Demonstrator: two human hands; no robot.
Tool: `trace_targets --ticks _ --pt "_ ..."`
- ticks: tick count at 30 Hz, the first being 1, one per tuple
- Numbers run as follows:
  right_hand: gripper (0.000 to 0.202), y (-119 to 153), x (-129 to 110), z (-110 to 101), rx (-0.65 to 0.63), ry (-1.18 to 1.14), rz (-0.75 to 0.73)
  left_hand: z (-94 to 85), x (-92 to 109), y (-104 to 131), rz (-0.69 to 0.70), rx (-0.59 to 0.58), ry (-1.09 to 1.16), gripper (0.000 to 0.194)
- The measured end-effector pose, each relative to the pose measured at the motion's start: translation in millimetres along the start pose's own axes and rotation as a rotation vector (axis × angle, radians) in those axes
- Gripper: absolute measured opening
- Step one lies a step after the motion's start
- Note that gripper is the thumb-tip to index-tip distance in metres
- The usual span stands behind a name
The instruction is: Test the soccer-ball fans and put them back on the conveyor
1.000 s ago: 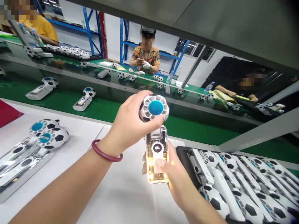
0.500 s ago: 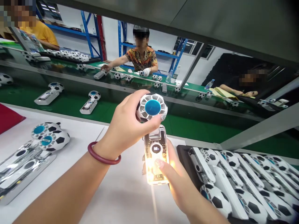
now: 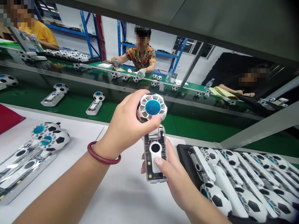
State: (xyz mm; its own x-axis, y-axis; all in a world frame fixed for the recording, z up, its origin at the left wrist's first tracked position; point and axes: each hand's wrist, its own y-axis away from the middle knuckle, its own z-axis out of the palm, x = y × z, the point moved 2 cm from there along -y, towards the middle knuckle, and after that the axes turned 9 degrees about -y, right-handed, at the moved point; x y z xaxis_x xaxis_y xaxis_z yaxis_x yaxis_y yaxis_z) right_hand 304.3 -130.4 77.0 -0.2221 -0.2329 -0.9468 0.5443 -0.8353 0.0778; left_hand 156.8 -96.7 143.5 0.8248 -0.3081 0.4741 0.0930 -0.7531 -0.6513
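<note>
"Looking through the head camera, what are my two hands holding?"

"One handheld fan [image 3: 154, 155], mate, with a clear, silver-edged body and a round head [image 3: 152, 107] patterned in black and white like a football, blue disc in the middle. It's up over the white tabletop [image 3: 116, 189], right in the centre of the view."

"And the grip?"

"Clamped on, both sides! My left hand [image 3: 127, 119] wraps the round head, thumb across its lower front. My right hand [image 3: 174, 171] has the clear body, thumb on the white front panel [image 3: 156, 161], just under a round black display [image 3: 155, 148]. Dark red bracelet [image 3: 102, 155] on the left wrist."

"What's lying around them?"

"Over to the left, two more football-headed fans [image 3: 54, 138], side by side and overlapping, with a red flat item [image 3: 9, 118] at the edge. Down on the right, a black tray [image 3: 183, 155] packed with rows of white-bodied fans [image 3: 233, 168]. Beyond the table, two fans [image 3: 94, 105] on the green surface [image 3: 112, 110], near its front edge."

"Anyone across the way?"

"A person in a patterned shirt [image 3: 141, 57], seated facing us, another in yellow [image 3: 45, 34] at far left, and a third, partly hidden, on the right by some yellow sheets [image 3: 220, 92]."
</note>
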Motion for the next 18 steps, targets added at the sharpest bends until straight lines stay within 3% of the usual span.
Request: trace_targets --ticks 6,10,13,18 --pt "0.047 -1.8 -2.9 0.7 -0.046 -0.064 0.031 1.1 -0.6 -0.4 -0.009 -0.023 0.003 0.045" --pt "0.071 -2.4 -1.9 2.8 -0.082 -0.064 0.052 5.9 -8.6 -4.3 -0.014 -0.061 0.024 0.044" --pt "0.087 -5.9 7.0 3.7 0.001 0.002 0.047 12.9 -29.1 -11.9 -0.051 -0.122 -0.014 0.045" --pt "0.075 -43.2 29.8 -1.0 0.139 -0.171 0.026 30.4 -80.7 -23.7 -0.153 -0.335 -0.153 0.055"
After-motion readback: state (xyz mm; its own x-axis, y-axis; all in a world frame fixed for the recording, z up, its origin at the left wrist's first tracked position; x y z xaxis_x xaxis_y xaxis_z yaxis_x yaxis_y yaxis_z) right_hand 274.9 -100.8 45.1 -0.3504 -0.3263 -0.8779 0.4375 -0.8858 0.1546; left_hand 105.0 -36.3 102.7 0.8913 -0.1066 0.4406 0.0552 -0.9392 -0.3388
